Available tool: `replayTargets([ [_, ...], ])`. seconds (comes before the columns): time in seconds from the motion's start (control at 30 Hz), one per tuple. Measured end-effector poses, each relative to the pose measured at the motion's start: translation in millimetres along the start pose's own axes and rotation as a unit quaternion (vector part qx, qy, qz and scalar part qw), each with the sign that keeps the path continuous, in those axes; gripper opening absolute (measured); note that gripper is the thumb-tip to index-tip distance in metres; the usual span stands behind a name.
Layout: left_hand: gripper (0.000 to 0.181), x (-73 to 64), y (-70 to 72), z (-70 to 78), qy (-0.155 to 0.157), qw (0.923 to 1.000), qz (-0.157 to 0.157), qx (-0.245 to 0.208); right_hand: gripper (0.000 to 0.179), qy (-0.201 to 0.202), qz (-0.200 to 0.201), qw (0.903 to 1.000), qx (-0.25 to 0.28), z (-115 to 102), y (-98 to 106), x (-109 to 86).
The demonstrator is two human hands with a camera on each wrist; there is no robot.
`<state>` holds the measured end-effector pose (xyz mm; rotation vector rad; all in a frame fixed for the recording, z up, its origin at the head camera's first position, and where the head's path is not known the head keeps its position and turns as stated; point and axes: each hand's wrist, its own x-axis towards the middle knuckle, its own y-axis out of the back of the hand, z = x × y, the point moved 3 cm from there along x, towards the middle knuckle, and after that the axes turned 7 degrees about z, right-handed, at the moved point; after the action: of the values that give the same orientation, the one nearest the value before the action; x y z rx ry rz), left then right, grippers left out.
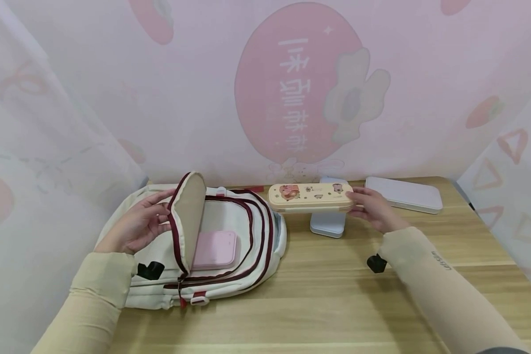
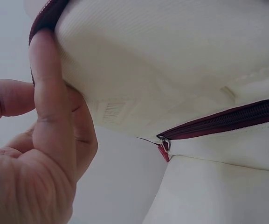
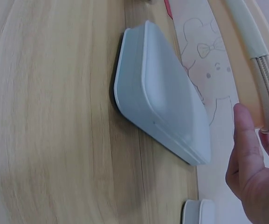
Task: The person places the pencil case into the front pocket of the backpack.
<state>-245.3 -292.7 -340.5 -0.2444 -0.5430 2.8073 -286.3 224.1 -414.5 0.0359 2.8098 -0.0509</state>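
Note:
A cream backpack (image 1: 152, 295) with dark red zippers lies on the table at the left of the head view. My left hand (image 1: 143, 227) holds the edge of its front pocket flap (image 1: 196, 211), which stands raised; the flap's pale lining (image 2: 139, 56) fills the left wrist view. Inside the pocket lies a pink rectangular case (image 1: 216, 248), partly behind the flap. Right of the backpack, my right hand (image 1: 372, 210) grips one end of a cream zippered pencil case (image 1: 314, 195) with cartoon prints. It is held above the table, over a light blue case (image 3: 167, 93).
A white flat case (image 1: 404, 194) lies at the back right of the wooden table (image 1: 318, 295), near the printed wall (image 1: 194, 98). A red zipper pull (image 2: 163, 152) hangs at the end of the pocket's zipper.

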Motion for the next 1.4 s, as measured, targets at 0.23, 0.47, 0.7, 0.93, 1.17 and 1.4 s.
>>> replayTargets([
  [0.23, 0.053, -1.8, 0.0, -1.6, -0.004, 1.0, -0.002, -0.001, 0.068, 0.001, -0.007, 0.9999, 0.011, 0.7, -10.5, 0.3],
  [0.47, 0.053, -3.4, 0.1, -2.1, -0.009, 0.9998, -0.015, -0.014, 0.066, 0.006, -0.009, 0.9999, 0.007, 1.2, -22.0, 3.9],
  [0.7, 0.052, -3.4, -0.9, -3.1, -0.007, 0.9997, -0.018, -0.014, 0.064, 0.007, -0.004, 1.0, 0.0, 4.0, -29.9, 6.5],
  [0.93, 0.051, -4.6, -0.5, -2.9, -0.013, 0.9997, -0.017, -0.012, 0.065, 0.001, 0.0, 1.0, 0.003, 5.5, -40.2, 7.7],
  [1.17, 0.052, -5.3, -0.5, -3.4, -0.012, 0.9997, -0.018, -0.012, 0.062, -0.006, 0.007, 0.9999, 0.011, 8.4, -52.4, 9.9],
  [1.4, 0.052, -4.9, -2.5, -4.6, -0.011, 0.9993, -0.03, -0.021, 0.06, -0.005, 0.007, 0.9998, 0.018, 12.1, -62.6, 11.6],
])
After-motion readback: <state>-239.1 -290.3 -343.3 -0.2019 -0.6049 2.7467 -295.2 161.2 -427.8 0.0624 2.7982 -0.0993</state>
